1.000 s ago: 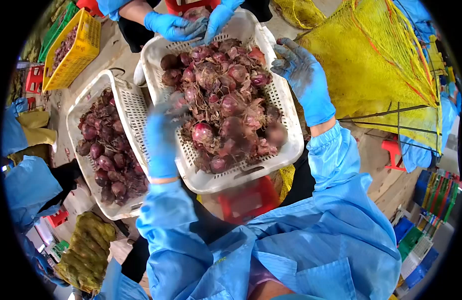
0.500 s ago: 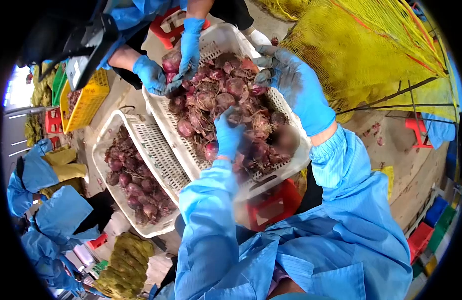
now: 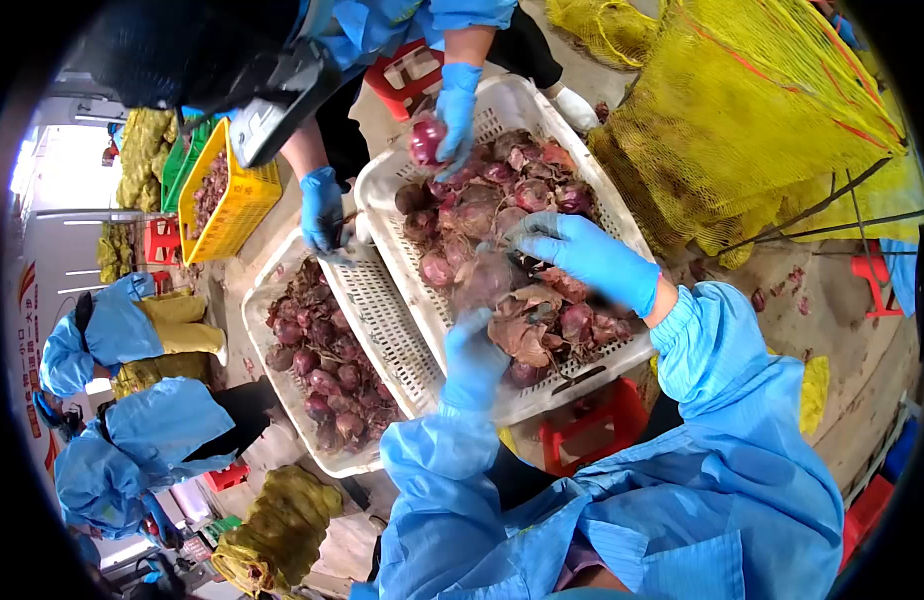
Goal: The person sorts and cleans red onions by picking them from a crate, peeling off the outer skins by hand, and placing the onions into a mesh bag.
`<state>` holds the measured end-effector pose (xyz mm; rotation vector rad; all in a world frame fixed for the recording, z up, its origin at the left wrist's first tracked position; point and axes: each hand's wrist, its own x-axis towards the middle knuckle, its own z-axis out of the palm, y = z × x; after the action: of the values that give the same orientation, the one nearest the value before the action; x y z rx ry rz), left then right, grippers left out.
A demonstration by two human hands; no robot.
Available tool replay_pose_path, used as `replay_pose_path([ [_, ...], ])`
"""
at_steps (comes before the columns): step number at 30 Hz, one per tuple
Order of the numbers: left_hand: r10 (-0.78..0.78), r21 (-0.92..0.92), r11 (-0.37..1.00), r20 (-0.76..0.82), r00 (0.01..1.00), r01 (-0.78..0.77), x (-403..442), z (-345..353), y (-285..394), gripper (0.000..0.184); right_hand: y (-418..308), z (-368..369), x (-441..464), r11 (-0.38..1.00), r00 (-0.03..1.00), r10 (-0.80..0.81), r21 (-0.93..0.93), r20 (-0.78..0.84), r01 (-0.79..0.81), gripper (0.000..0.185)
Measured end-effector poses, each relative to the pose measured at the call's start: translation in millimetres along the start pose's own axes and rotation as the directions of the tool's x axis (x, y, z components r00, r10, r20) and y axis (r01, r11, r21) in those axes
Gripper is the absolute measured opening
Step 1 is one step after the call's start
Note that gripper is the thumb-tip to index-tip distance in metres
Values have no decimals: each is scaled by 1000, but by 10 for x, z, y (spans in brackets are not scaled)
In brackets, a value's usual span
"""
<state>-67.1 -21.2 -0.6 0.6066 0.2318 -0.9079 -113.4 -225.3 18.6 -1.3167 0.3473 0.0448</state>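
Red onions [image 3: 477,210] with dry skins fill a white slotted crate [image 3: 607,385] in front of me. My left hand [image 3: 472,365], in a blue glove, is over the crate's near left side; its fingers are smeared by motion. A blurred onion [image 3: 485,277] lies just beyond its fingertips, and I cannot tell whether they touch. My right hand [image 3: 592,260], also gloved, reaches over the pile from the right, fingers stretched out and nothing visible in them. Loose papery onion skins [image 3: 527,325] lie below it.
Across the crate, a co-worker's gloved hand [image 3: 458,115] holds a shiny red onion [image 3: 427,140]; their other hand [image 3: 322,210] is over a second onion crate [image 3: 377,305]. Red stools [image 3: 594,430] stand nearby. Yellow netting [image 3: 742,130] is at right.
My right hand has come down and left over the pile, its palm turned away. My left hand has drawn back toward me. The co-worker's hands have separated, one lifting an onion.
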Motion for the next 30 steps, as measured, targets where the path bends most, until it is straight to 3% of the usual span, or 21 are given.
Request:
replay_pose_path([
  [1,7,-65,998,-119,993,-15,-40,-12,-26,35,-4,12,-15,999,1000,3,-36,16,-3,27],
  [4,209,200,959,-23,978,-201,-101,-15,-9,41,-51,-7,0,997,998,-7,77,69,1,28],
  [6,27,45,999,-167,986,-20,50,-233,99,49,17,-90,49,996,997,-20,86,74,13,28],
  [9,144,28,990,-213,966,-141,105,-329,209,54,-38,-135,77,994,999,21,109,35,-25,30],
  [12,121,-263,961,132,984,-83,92,-524,567,48,-101,-207,81,993,999,53,107,4,-53,31],
  [14,241,-470,874,201,950,-122,58,-677,919,46,-101,-256,84,994,999,32,102,-26,-29,32],
  [15,329,-562,803,134,935,-201,15,-729,1107,46,-107,-269,74,995,999,20,99,-39,-16,32],
  [16,556,-575,619,-161,816,-535,-23,-739,1277,48,-168,-269,40,994,999,-4,108,-33,8,33],
  [18,738,-446,326,-431,519,-834,-195,-1096,1728,52,-134,-269,38,991,998,-24,130,-61,31,33],
  [21,629,-534,288,-520,577,-795,-464,-1201,1960,60,-108,-300,77,992,995,-72,101,-64,78,34],
  [24,538,-511,544,-397,743,-666,-360,-1167,1742,58,-122,-299,61,986,995,-84,138,-58,91,34],
  [26,430,-434,735,-295,853,-521,-167,-1028,1484,56,-137,-287,67,989,995,-73,125,-62,81,32],
  [27,441,-119,855,-347,828,-505,-64,-788,1245,44,-147,-293,60,993,997,-57,96,-54,62,32],
  [28,375,-15,924,-148,915,-381,14,-833,1085,43,-124,-286,64,992,996,-73,95,-56,78,31],
  [29,297,243,936,-169,940,-253,96,-554,845,42,-101,-275,70,991,994,-90,94,-55,95,31],
  [30,234,519,843,-120,965,-140,151,-467,683,39,-89,-267,79,989,993,-108,94,-55,113,31],
])
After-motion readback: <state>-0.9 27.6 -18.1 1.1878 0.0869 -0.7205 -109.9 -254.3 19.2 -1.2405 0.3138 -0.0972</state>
